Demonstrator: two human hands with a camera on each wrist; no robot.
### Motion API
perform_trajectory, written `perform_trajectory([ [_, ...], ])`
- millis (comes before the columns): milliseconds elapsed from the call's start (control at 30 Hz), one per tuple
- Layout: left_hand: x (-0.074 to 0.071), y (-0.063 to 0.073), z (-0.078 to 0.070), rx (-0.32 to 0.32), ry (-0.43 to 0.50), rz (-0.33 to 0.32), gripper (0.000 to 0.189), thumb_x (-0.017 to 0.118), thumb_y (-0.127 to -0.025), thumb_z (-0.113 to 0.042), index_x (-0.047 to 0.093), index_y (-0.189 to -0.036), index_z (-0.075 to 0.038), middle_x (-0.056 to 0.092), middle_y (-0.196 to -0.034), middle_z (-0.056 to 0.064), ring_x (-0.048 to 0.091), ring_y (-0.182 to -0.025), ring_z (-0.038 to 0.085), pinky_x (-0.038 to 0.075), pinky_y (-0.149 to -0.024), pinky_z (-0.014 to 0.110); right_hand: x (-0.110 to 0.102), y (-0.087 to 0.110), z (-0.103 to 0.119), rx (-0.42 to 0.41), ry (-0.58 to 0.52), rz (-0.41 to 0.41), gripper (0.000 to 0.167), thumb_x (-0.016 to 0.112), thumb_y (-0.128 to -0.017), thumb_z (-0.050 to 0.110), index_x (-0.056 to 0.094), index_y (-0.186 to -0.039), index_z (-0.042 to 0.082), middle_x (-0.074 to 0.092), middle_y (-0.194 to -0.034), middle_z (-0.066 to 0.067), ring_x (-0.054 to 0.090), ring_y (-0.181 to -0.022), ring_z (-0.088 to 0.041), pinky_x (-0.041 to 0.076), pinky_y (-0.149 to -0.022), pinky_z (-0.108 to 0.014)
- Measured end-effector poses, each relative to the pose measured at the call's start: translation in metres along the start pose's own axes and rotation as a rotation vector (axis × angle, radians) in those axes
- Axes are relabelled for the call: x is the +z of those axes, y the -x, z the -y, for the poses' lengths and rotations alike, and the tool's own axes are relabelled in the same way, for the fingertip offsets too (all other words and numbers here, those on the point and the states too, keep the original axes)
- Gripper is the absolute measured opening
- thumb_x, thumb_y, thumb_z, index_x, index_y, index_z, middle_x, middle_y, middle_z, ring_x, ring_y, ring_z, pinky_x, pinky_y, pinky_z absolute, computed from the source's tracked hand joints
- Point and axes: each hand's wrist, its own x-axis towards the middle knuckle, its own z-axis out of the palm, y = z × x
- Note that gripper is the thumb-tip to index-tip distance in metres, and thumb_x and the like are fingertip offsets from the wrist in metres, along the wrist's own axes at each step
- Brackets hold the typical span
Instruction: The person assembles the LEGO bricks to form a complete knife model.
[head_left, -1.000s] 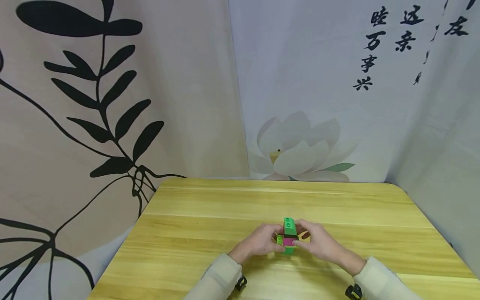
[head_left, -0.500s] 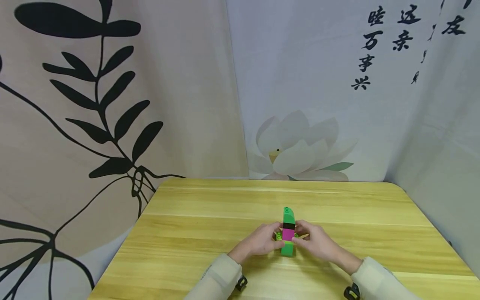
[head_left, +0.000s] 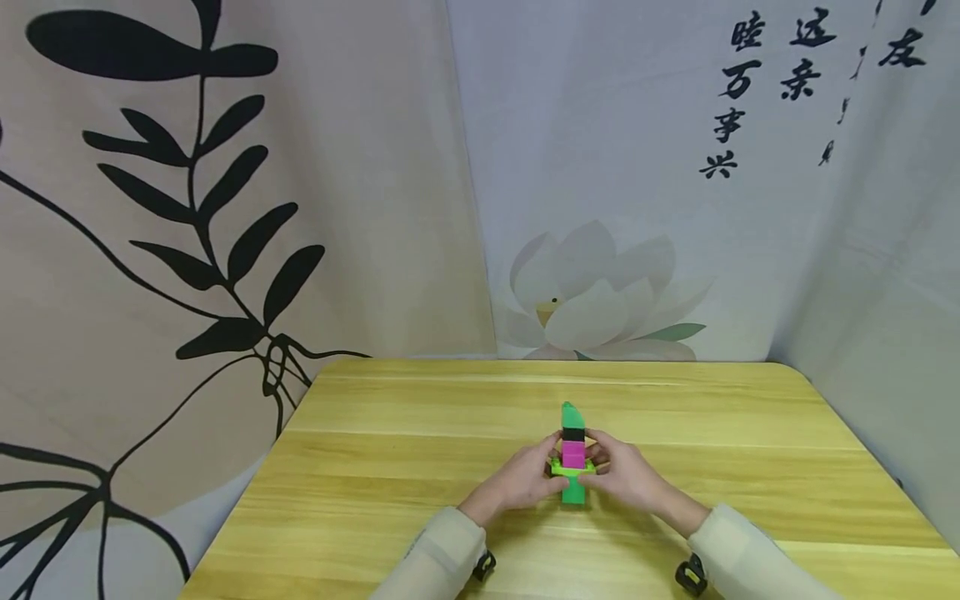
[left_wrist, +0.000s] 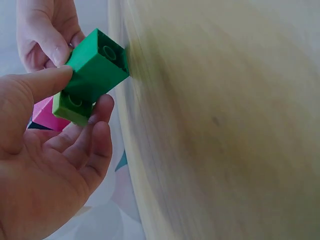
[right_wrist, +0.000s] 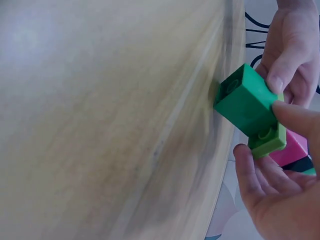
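Note:
A stack of toy building blocks (head_left: 573,454) stands roughly upright between both hands at the middle of the table. From the top down it has a curved green block (head_left: 572,415), a black one (head_left: 573,434), a magenta one, a wider lime piece (head_left: 573,472) and a green block (head_left: 573,492). The left hand (head_left: 517,479) pinches the left side around the lime piece, while the right hand (head_left: 633,477) grips the right side. Both wrist views show the hollow underside of the lower green block (left_wrist: 95,67), tilted into sight and lifted off the table.
A wooden table (head_left: 420,417) spreads below the hands. Behind it hangs a pale cloth (head_left: 390,208) printed with dark leaves, a lotus and writing. Black bands with devices (head_left: 692,575) sit at both wrists.
The stack has tipped from leaning toward the camera to nearly upright, its top rising and its magenta face coming into view. The right hand has shifted slightly left; both hands keep hold.

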Motion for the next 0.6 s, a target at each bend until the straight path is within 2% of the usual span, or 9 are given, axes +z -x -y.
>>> perform_trajectory([
  [133, 0.001, 0.0, 0.003, -0.018, 0.005, 0.0, 0.077, 0.066, -0.089, -0.024, 0.02, -0.15, -0.01, 0.058, -0.121, 0.005, 0.056, -0.094, 0.005, 0.047, -0.082, 0.023, 0.002, -0.003, 0.001, 0.013, 0.004, 0.019, 0.078, 0.078, -0.078, 0.014, 0.034, -0.139, -0.008, 0.062, -0.096, -0.006, 0.061, -0.086, -0.019, 0.053, -0.073, -0.026],
  [367, 0.0, -0.004, 0.007, 0.011, 0.032, 0.025, 0.057, 0.065, -0.091, -0.022, 0.034, -0.139, -0.017, 0.058, -0.11, -0.005, 0.056, -0.09, 0.002, 0.047, -0.077, 0.021, 0.003, -0.007, -0.001, 0.001, 0.035, 0.065, 0.075, 0.076, -0.081, 0.019, 0.035, -0.14, -0.005, 0.063, -0.098, -0.006, 0.059, -0.088, -0.018, 0.051, -0.073, -0.027],
  [600, -0.002, -0.005, 0.007, 0.026, -0.031, 0.041, 0.049, 0.064, -0.091, -0.023, 0.041, -0.134, -0.016, 0.058, -0.112, -0.006, 0.054, -0.097, 0.002, 0.046, -0.084, 0.022, 0.006, -0.011, -0.006, 0.045, 0.043, 0.097, 0.078, 0.076, -0.081, 0.027, 0.036, -0.14, -0.005, 0.061, -0.103, -0.007, 0.059, -0.09, -0.018, 0.051, -0.076, -0.031],
])
